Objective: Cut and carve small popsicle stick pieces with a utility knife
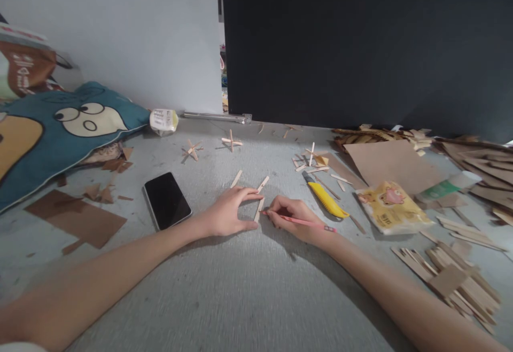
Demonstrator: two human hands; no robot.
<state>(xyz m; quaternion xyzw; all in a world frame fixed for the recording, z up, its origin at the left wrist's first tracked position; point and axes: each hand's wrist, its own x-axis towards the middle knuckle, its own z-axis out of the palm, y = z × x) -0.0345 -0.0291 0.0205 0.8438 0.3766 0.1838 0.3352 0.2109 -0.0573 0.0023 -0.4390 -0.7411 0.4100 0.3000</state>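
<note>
My left hand [228, 212] rests on the grey floor with thumb and fingers pinching a small wooden stick [258, 210] flat against the surface. My right hand [294, 221] is closed around a pink pencil [306, 223], whose tip touches the same stick at its side. Two more loose sticks [236, 178] [263, 183] lie just beyond my left fingers.
A black phone [167, 200] lies left of my left hand, a yellow utility knife [325, 197] right of my right. Crossed stick pieces [231, 141], cardboard sheets [395, 165], a yellow packet [390, 206], strip piles [452, 277] and a blue cushion [52, 133] surround the spot.
</note>
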